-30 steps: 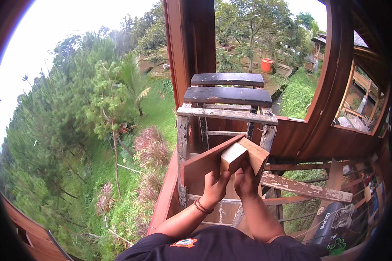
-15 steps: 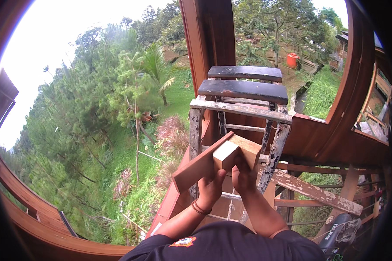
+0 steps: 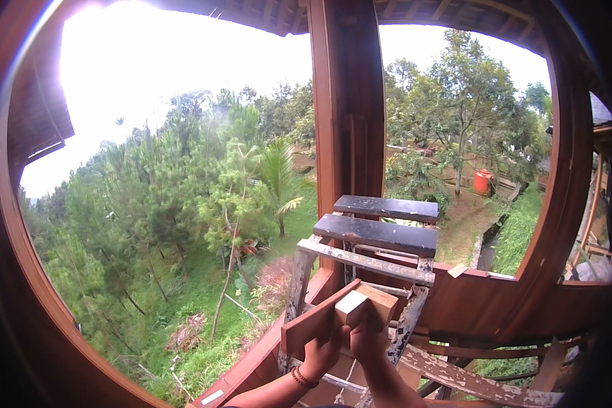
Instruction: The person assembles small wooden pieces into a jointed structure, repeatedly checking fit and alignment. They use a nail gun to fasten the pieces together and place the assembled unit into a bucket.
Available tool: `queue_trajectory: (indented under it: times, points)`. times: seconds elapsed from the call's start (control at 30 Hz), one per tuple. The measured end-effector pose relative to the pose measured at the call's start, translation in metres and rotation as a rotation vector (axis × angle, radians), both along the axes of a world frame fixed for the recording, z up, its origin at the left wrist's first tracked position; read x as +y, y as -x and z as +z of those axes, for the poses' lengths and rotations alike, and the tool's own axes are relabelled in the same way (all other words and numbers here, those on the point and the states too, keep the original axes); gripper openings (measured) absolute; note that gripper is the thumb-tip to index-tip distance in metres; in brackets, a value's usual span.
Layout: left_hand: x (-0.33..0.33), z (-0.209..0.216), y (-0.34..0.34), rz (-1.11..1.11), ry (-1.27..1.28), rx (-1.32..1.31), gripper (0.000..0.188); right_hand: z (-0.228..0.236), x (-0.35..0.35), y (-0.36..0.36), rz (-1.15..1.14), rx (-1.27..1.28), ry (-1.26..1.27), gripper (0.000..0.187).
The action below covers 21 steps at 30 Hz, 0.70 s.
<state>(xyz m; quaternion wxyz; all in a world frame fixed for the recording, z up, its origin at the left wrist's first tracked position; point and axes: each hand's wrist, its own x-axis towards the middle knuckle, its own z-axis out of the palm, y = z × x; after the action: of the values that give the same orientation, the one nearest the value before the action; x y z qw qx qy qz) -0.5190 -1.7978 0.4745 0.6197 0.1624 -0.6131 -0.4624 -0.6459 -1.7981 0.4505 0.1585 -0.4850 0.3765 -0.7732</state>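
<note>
Both hands hold pieces of wood together in front of the stepladder. My left hand is closed at the underside of a narrow reddish-brown board, which slants up to the right. A beaded bracelet circles that wrist. My right hand is closed around a wooden block with a pale, square end face, pressed against the board. A wider light-brown wood piece shows behind the block; whether it is joined to it I cannot tell. The fingers are partly hidden behind the wood.
The worn metal stepladder has two dark top slats. Behind it rises a dark red-brown wooden post between large openings. A plank with peeling paint lies at lower right. Outside, a green slope with trees drops away; an orange container stands there.
My view has tilted upward, so the ladder, hands and wood sit lower in the picture and more sky and roof show. Both hands keep their hold on the wood.
</note>
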Motion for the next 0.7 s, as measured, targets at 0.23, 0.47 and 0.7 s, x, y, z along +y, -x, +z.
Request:
queue_trajectory:
  times: [0.23, 0.47, 0.7]
  points:
    - [0.011, 0.008, 0.021, 0.068, 0.003, -0.167, 0.029, -0.009, 0.010, 0.026, -0.065, 0.050, -0.121, 0.041]
    - [0.020, 0.011, 0.012, -0.142, 0.002, -0.349, 0.039, -0.007, 0.025, 0.049, 0.485, -0.589, 0.033, 0.038]
    - [0.042, 0.015, -0.029, -0.590, -0.122, -0.188, 0.084, -0.026, 0.040, 0.054, 0.508, -0.765, 0.063, 0.045]
